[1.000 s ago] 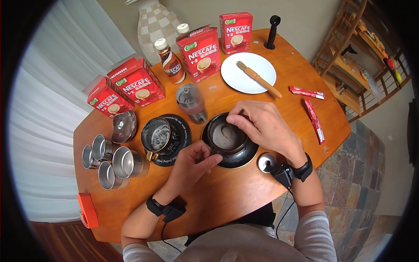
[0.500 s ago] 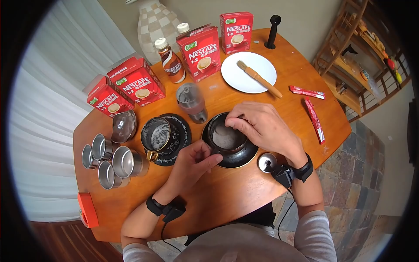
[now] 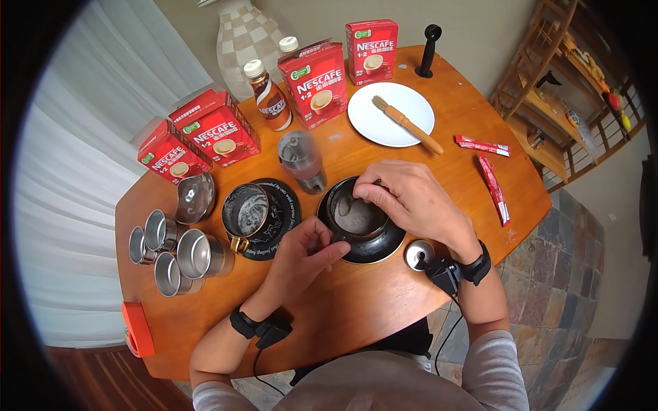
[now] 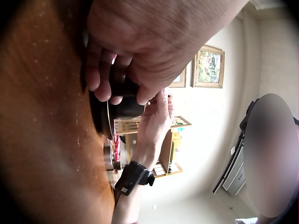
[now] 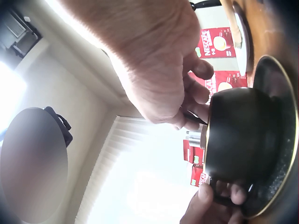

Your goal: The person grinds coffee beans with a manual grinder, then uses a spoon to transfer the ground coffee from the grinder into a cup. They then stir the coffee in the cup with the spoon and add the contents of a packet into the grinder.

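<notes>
A black cup [image 5: 240,135] stands on a black, gold-rimmed saucer [image 3: 373,253], with pale frothy liquid [image 3: 360,219] inside. My left hand [image 3: 305,257] is at the near left of the cup, thumb and fingers pinching its handle, as the right wrist view shows. Over the rim, my right hand [image 3: 415,195] pinches the dark handle of a spoon [image 3: 345,205]. The spoon's bowl shows at the left side of the liquid. Most of the spoon handle is hidden by my fingers in the head view.
Left of the saucer, a gold-handled cup [image 3: 245,211] sits on a printed black saucer [image 3: 279,212]. A clear-topped grinder [image 3: 300,161] stands behind. Several metal cups [image 3: 200,253] are at left, a round metal lid [image 3: 419,255] by my right wrist, a brush [image 3: 406,125] on a white plate [image 3: 367,127].
The spoon's bowl has shifted from the middle of the liquid to the left side of the cup. Both hands have stayed nearly in place, and the cup has not moved.
</notes>
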`<action>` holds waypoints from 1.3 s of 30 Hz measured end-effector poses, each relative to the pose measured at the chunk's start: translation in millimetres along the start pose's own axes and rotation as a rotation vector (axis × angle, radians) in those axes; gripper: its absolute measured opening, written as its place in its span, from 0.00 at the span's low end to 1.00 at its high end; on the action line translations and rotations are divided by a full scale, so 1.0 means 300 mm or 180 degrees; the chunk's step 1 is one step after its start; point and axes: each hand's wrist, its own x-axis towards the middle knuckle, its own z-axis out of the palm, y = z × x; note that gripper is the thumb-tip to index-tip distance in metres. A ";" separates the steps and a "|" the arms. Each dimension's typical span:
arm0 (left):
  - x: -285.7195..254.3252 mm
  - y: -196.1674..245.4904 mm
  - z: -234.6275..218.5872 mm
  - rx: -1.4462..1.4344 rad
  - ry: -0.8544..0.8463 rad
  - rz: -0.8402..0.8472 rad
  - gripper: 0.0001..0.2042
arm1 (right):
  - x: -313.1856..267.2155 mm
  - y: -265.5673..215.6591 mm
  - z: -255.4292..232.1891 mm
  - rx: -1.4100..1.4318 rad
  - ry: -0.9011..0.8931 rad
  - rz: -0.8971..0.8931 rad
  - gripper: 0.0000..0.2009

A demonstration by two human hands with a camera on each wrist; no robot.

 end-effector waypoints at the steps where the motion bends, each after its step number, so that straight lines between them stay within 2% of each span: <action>1: 0.000 -0.001 0.000 -0.0001 -0.0002 0.0003 0.12 | 0.000 -0.001 -0.004 -0.0001 -0.0071 -0.0003 0.11; 7: 0.000 -0.003 0.001 -0.0046 -0.0004 0.0024 0.12 | -0.001 0.007 0.003 -0.0093 0.0117 0.0004 0.11; 10: 0.000 -0.004 0.000 -0.0032 -0.0002 0.0005 0.12 | -0.001 0.000 -0.012 0.0006 -0.0100 0.0036 0.11; 16: 0.000 -0.005 -0.001 -0.0018 -0.0014 -0.0002 0.12 | -0.001 0.007 0.001 -0.0048 0.0095 0.0046 0.11; 19: -0.003 0.006 0.001 -0.0070 -0.0021 -0.0028 0.12 | -0.003 0.001 -0.014 0.0086 -0.0190 0.0050 0.11; 25: -0.001 -0.003 0.009 -0.0028 0.0073 0.0017 0.14 | 0.000 0.002 -0.001 0.0002 -0.0004 -0.0090 0.11; 28: -0.003 0.002 -0.002 0.0056 -0.0052 -0.0008 0.11 | -0.001 -0.003 -0.013 -0.0003 -0.0167 -0.0020 0.10; 39: -0.004 -0.001 0.001 0.0093 -0.0038 0.0020 0.11 | -0.001 -0.006 -0.005 -0.0001 -0.0058 -0.0055 0.10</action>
